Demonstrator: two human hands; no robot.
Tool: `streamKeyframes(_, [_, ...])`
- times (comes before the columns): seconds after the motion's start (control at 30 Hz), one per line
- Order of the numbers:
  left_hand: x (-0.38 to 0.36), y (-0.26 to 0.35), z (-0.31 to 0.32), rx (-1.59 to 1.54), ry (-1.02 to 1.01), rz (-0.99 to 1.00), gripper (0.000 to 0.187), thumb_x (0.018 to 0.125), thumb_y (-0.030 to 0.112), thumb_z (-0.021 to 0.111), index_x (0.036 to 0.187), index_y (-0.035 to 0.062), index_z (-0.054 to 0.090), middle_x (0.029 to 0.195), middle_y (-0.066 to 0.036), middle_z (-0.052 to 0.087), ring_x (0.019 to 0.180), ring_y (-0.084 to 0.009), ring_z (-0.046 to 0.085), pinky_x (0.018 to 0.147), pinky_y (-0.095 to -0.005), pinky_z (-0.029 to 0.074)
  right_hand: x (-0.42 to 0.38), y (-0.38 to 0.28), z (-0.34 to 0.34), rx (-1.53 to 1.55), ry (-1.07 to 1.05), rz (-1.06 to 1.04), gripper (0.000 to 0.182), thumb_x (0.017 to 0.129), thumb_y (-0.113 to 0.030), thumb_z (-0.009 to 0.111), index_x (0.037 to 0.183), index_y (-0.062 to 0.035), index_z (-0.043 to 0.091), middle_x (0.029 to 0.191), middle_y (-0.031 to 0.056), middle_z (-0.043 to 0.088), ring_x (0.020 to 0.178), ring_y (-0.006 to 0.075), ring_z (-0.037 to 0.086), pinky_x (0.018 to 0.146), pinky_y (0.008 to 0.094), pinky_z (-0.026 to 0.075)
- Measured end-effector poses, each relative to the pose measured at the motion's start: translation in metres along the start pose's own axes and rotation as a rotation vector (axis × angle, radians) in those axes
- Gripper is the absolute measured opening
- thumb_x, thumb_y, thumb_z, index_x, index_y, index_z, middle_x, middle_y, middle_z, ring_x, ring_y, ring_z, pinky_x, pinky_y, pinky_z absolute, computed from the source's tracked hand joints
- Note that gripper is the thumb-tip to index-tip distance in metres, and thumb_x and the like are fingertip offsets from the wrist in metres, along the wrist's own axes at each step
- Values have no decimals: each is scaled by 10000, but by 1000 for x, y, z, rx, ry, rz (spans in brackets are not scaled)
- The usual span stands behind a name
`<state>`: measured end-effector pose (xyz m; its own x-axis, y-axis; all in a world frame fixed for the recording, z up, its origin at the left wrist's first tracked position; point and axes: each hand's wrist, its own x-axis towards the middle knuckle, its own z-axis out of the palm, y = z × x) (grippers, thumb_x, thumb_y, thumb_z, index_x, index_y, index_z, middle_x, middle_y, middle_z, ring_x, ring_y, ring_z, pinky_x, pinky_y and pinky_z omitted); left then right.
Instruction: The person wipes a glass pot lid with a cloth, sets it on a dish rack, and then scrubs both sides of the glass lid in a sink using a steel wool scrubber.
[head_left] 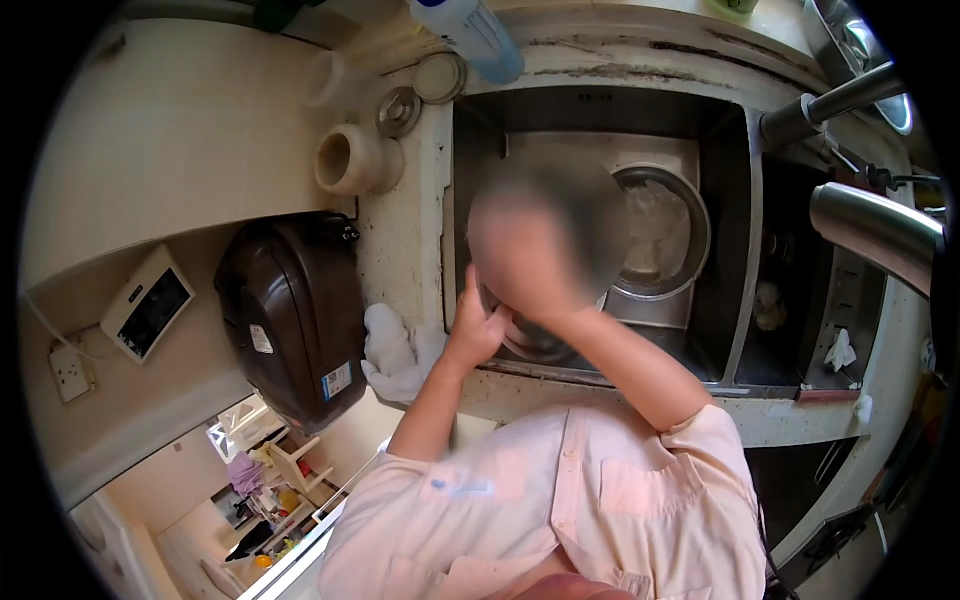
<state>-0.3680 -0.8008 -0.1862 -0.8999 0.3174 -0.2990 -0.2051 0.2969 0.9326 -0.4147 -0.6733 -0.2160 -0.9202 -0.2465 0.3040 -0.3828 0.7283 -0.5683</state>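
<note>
My left hand (478, 325) is at the near left side of the sink (735, 250), its fingers and thumb closed on the rim of a shiny round metal vessel (540, 342), only partly in view. My right hand (525, 250) is over that vessel, under a heavy blur, so its fingers and anything in them cannot be made out. To the right of it, a round metal basin (697, 235) with cloudy water and something pale inside sits on the sink floor.
A metal faucet (870, 215) reaches in from the right. On the left ledge are a beige jar (340, 163), a metal lid (398, 110) and white cloths (390, 345). A dark brown appliance (295, 310) stands further left. A blue-and-clear bottle (475, 40) stands behind the sink.
</note>
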Motion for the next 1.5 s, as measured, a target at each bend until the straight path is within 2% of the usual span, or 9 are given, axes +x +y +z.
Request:
streamKeyframes(0.2, [4, -2, 4, 436, 12, 214, 659, 855, 23, 551, 1396, 35, 175, 1408, -142, 307, 1262, -239, 357, 1001, -323, 327, 5, -25, -14, 67, 36, 183, 193, 740, -156, 590, 868, -11, 594, 889, 153, 563, 875, 301, 524, 788, 421, 419])
streamKeyframes(0.3, [3, -4, -1, -95, 8, -150, 549, 864, 1, 526, 1337, -4, 247, 1214, -124, 492, 1121, -187, 486, 897, -288, 420, 4, 6, 17, -104, -2, 36, 169, 834, -155, 525, 903, -22, 602, 877, 125, 577, 857, 282, 540, 773, 386, 438])
streamKeyframes(0.37, [-5, 1, 3, -149, 42, -121, 470, 871, 5, 499, 1292, 8, 289, 1071, -116, 559, 907, -188, 606, 752, -281, 489, 11, 56, 21, 646, -59, 424, 198, 879, -148, 476, 1000, -31, 578, 914, 111, 586, 853, 237, 556, 745, 347, 459])
streamKeyframes(0.43, [-6, -8, -6, -267, 63, -180, 460, 875, 11, 469, 1295, 28, 281, 1033, -125, 584, 830, -202, 637, 688, -279, 498, -10, 119, 52, 302, 210, 66, 215, 899, -151, 444, 1029, -40, 572, 936, 103, 592, 850, 227, 569, 780, 339, 455])
streamKeyframes(0.5, [-9, -13, -14, -256, 125, -184, 466, 886, 11, 424, 1314, 57, 245, 1009, -135, 610, 791, -210, 649, 631, -268, 495, -5, 129, 3, 585, 4, 848, 272, 860, -226, 551, 1070, -55, 581, 982, 151, 589, 914, 282, 569, 813, 367, 447])
streamKeyframes(0.63, [-4, -7, -25, -364, 107, -289, 426, 902, 93, 417, 1305, 90, 279, 1074, -193, 621, 821, -227, 657, 641, -260, 466, -85, 192, 50, -357, -31, 895, 274, 789, -188, 616, 1050, -108, 595, 1154, 171, 500, 1036, 394, 494, 835, 452, 441])
streamKeyframes(0.73, [-2, -9, -26, -450, 100, -378, 399, 920, 131, 418, 1296, 86, 294, 1055, -188, 628, 807, -228, 658, 645, -256, 464, -111, 205, 52, -263, -429, 537, 246, 777, -154, 614, 1020, -113, 613, 1130, 143, 507, 1026, 371, 498, 839, 449, 451])
streamKeyframes(1.0, [5, -9, -13, -487, 117, -427, 326, 955, 203, 398, 1255, 83, 349, 1012, -182, 639, 790, -240, 657, 632, -277, 493, -40, 108, -31, 283, 172, 541, 245, 775, -234, 670, 981, -103, 671, 949, 126, 547, 909, 300, 523, 785, 379, 441])
streamKeyframes(1.5, [-2, -8, 10, -351, 155, -305, 393, 907, 40, 422, 1278, 89, 304, 999, -137, 626, 725, -222, 657, 569, -257, 497, -21, 8, -6, 486, 102, 162, 258, 646, -14, 651, 891, -83, 691, 984, 112, 539, 909, 306, 484, 763, 370, 442])
